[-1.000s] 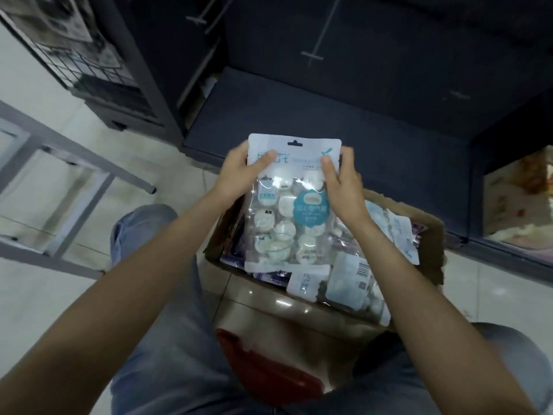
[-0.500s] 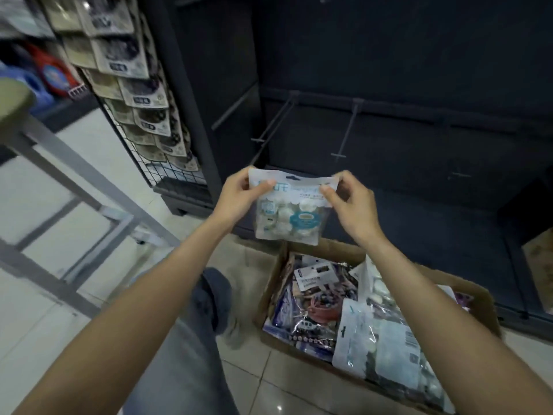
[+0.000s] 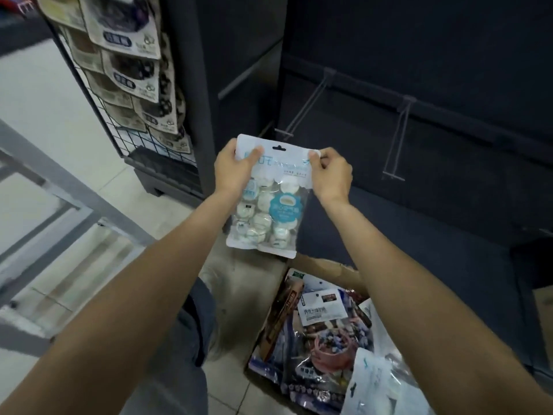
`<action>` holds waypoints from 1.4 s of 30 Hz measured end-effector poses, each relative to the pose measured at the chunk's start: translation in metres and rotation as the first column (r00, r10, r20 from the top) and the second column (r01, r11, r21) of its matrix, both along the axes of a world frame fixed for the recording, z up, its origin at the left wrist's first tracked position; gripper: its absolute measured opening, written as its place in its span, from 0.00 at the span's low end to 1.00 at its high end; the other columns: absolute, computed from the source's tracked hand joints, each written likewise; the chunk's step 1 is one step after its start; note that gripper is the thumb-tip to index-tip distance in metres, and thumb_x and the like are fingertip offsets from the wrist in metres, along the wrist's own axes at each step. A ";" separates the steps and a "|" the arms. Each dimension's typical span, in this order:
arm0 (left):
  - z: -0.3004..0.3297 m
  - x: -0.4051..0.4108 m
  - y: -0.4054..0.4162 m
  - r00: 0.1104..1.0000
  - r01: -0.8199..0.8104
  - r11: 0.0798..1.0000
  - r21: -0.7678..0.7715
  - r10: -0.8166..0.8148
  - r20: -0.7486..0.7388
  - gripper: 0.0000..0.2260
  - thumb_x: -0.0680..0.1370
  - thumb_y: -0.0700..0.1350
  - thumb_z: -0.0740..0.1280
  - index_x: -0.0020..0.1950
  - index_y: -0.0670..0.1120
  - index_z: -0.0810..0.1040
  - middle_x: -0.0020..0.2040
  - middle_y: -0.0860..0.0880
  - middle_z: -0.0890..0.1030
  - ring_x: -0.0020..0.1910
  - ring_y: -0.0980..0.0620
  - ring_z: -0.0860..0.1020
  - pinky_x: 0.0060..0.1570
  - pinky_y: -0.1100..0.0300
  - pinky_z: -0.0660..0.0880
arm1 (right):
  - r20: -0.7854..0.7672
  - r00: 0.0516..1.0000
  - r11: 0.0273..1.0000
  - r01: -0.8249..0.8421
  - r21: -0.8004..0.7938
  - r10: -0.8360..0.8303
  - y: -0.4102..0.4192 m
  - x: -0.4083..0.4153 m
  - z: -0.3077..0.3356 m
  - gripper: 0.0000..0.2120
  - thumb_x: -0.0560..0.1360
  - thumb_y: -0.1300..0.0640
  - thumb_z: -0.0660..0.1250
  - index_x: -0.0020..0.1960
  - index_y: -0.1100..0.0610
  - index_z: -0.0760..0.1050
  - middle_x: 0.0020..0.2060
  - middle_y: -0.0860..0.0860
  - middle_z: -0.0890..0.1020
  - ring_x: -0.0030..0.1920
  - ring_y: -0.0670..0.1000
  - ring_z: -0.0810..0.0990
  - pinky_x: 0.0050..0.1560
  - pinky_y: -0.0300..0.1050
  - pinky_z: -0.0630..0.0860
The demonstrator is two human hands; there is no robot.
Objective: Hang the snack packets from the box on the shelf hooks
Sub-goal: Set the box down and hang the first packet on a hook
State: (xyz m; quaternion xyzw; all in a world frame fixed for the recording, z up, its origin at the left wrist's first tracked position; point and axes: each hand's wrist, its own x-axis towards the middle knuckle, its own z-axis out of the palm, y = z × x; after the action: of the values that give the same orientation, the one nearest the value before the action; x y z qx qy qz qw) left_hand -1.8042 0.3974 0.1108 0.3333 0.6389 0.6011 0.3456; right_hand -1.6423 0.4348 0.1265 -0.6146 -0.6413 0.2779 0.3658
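A white and clear snack packet [image 3: 269, 205] with round white sweets and a blue label hangs upright between my hands. My left hand [image 3: 233, 169] pinches its top left corner and my right hand [image 3: 330, 172] pinches its top right corner. Its hang hole sits at the top middle, just below and in front of a bare wire hook [image 3: 302, 113] on the dark shelf. A second bare hook [image 3: 396, 142] juts out to the right. The cardboard box [image 3: 323, 265] lies on the floor at the lower right, holding several more packets [image 3: 323, 333].
A wire rack [image 3: 98, 121] at the upper left carries several hung packets [image 3: 131, 64]. A grey metal frame [image 3: 59, 187] stands on the tiled floor at the left. The dark shelf base [image 3: 404, 232] runs behind the box. My knee in grey trousers is at the bottom middle.
Both hands have lifted the packet out of the box and up toward the left hook. The view has swung up from the box to the shelf.
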 end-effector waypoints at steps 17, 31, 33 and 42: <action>-0.042 -0.003 0.101 0.971 -0.029 1.000 0.001 0.028 -0.237 0.09 0.76 0.49 0.69 0.50 0.46 0.74 0.43 0.53 0.80 0.45 0.52 0.80 0.49 0.53 0.78 | 0.223 0.965 0.983 0.103 0.153 -0.135 0.086 -0.009 -0.034 0.11 0.81 0.51 0.58 0.49 0.58 0.74 0.41 0.52 0.80 0.42 0.53 0.75 0.41 0.46 0.70; -0.024 -0.020 0.218 0.933 0.096 0.990 -0.104 -0.126 -0.336 0.13 0.78 0.50 0.64 0.62 0.49 0.78 0.60 0.47 0.78 0.57 0.52 0.78 0.59 0.63 0.72 | -0.213 0.946 0.969 0.246 -0.012 -0.242 0.175 -0.024 -0.022 0.16 0.79 0.60 0.60 0.66 0.61 0.64 0.63 0.58 0.69 0.60 0.55 0.73 0.55 0.42 0.70; -0.026 -0.019 0.201 0.963 0.201 0.976 -0.079 -0.212 -0.166 0.18 0.80 0.47 0.62 0.70 0.49 0.71 0.62 0.49 0.78 0.59 0.54 0.76 0.63 0.61 0.70 | -0.224 0.968 0.993 0.116 0.016 -0.110 0.161 -0.023 -0.022 0.26 0.78 0.63 0.61 0.74 0.56 0.56 0.71 0.57 0.60 0.68 0.53 0.67 0.60 0.36 0.67; -0.052 0.040 0.028 0.806 0.287 0.942 -0.173 -0.335 -0.488 0.13 0.78 0.43 0.63 0.63 0.48 0.75 0.53 0.54 0.81 0.57 0.52 0.78 0.59 0.54 0.73 | 0.178 0.947 0.964 -0.264 -0.043 0.268 -0.003 0.039 -0.050 0.16 0.78 0.62 0.61 0.66 0.56 0.71 0.66 0.54 0.73 0.68 0.54 0.67 0.62 0.38 0.60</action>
State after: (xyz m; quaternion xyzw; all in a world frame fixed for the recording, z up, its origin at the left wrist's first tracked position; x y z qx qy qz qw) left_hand -1.7641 0.4256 0.0587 0.5643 0.6708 0.3967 0.2725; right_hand -1.6032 0.4322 0.0768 -0.5489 -0.7463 0.2732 0.2589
